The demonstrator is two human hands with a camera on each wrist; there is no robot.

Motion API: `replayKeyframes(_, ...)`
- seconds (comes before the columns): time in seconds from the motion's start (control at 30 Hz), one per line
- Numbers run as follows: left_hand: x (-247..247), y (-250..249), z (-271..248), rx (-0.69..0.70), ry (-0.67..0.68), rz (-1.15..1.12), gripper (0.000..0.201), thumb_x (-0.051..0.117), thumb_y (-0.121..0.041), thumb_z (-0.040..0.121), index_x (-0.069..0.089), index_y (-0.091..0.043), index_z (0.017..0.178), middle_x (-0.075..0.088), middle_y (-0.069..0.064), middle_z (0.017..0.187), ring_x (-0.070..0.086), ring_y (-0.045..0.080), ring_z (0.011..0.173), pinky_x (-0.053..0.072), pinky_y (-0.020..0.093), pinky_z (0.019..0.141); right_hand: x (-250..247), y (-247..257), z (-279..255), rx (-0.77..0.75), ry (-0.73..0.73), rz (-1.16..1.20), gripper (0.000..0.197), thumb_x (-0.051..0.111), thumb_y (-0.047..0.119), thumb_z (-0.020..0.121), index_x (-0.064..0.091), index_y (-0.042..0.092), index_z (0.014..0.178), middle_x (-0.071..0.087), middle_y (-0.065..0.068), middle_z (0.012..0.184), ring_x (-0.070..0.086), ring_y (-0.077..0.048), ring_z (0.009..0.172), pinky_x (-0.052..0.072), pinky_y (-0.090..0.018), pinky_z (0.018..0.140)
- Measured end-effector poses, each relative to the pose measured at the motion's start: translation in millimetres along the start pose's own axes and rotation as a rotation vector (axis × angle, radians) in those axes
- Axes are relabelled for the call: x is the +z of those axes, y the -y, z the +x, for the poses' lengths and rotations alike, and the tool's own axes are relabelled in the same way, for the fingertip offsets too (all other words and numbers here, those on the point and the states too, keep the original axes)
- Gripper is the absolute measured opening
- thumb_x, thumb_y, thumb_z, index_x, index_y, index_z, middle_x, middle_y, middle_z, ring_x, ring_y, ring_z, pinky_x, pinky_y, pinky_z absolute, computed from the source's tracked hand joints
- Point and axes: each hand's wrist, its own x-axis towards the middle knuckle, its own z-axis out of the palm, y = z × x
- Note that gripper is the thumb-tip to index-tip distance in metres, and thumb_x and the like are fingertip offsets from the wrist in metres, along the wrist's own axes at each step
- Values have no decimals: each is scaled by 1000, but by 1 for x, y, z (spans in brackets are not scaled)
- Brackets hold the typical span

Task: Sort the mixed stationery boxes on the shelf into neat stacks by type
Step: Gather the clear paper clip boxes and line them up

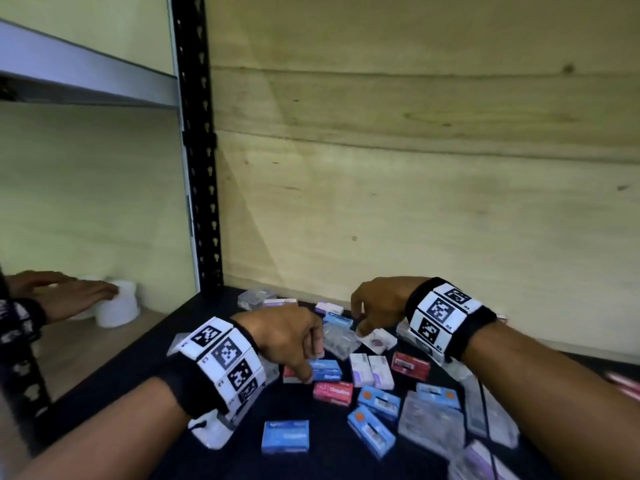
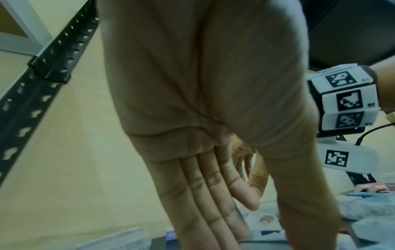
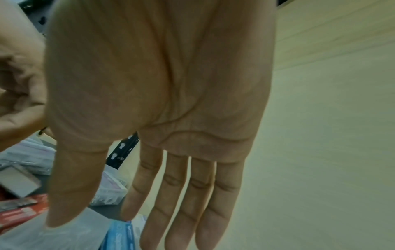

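Many small stationery boxes lie mixed on the dark shelf (image 1: 145, 368): blue staple boxes (image 1: 285, 435), red staple boxes (image 1: 333, 392), white-lilac boxes (image 1: 371, 370) and clear plastic boxes (image 1: 431, 422). My left hand (image 1: 304, 356) hangs fingers-down over a blue staple box (image 1: 326, 370), its fingertips by that box's left edge; whether they touch it I cannot tell. My right hand (image 1: 362, 320) hovers further back above another blue box (image 1: 338, 320) and a clear box (image 1: 338, 340). In the wrist views the left hand (image 2: 213, 203) and the right hand (image 3: 181, 194) show straight fingers that hold nothing.
A black slotted upright (image 1: 201, 168) bounds the shelf on the left, and a plywood wall (image 1: 415, 202) closes the back. On the neighbouring shelf to the left, another person's hand (image 1: 69, 292) rests on white round containers (image 1: 119, 308). More clear and lilac packs (image 1: 485, 455) crowd the front right.
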Motion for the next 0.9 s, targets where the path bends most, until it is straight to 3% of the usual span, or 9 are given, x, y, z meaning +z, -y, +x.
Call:
replayKeyframes(0.13, 8, -10, 1, 4, 10, -2, 39, 83, -20, 73, 63, -19, 107, 68, -5, 105, 55, -3, 64, 41, 10, 51, 6, -2, -14, 0, 5, 8, 42, 68, 44, 89, 63, 19, 123, 65, -1, 121, 61, -25, 106, 49, -38, 90)
replayKeyframes(0.4, -6, -5, -6, -16, 10, -35, 42, 83, -25, 74, 63, -20, 110, 70, -7, 104, 64, 6, 86, 47, 15, 68, 5, 2, -20, -29, 1, 25, 43, 67, 44, 90, 61, 21, 126, 63, 2, 126, 59, -21, 109, 45, -33, 86)
replayKeyframes(0.5, -16, 6, -9, -56, -31, -40, 36, 82, -29, 76, 63, -22, 106, 71, -9, 98, 65, 5, 83, 50, 18, 68, 1, 4, -15, -38, -17, 43, 42, 67, 46, 89, 60, 25, 124, 62, 3, 124, 58, -16, 94, 43, -29, 77)
replayKeyframes(0.6, -28, 22, -11, -110, -90, 33, 34, 77, -42, 77, 64, -25, 103, 69, -10, 98, 65, 8, 88, 52, 25, 77, -3, 8, -5, -48, -32, 74, 40, 67, 48, 89, 58, 25, 121, 68, 2, 113, 60, -12, 77, 45, -27, 66)
replayKeyframes(0.67, -37, 37, -10, -159, -121, 73, 33, 74, -46, 79, 64, -25, 102, 68, -10, 99, 63, 9, 90, 52, 27, 81, -5, 12, 4, -63, -46, 94, 41, 67, 48, 89, 58, 25, 121, 69, 3, 110, 65, -15, 82, 50, -30, 73)
replayKeyframes(0.77, -48, 62, -5, -230, -148, 77, 28, 74, -45, 79, 66, -24, 97, 67, -9, 96, 63, 10, 89, 53, 31, 86, -9, 21, 19, -103, -64, 89, 43, 66, 46, 91, 56, 24, 126, 62, 3, 120, 59, -17, 85, 47, -32, 81)
replayKeyframes(0.9, -61, 99, 9, -318, -149, 110, 24, 73, -43, 81, 65, -24, 94, 66, -9, 92, 61, 11, 88, 52, 30, 85, -13, 33, 49, -141, -57, 93, 47, 68, 47, 88, 56, 25, 127, 61, 1, 125, 60, -22, 106, 50, -40, 94)
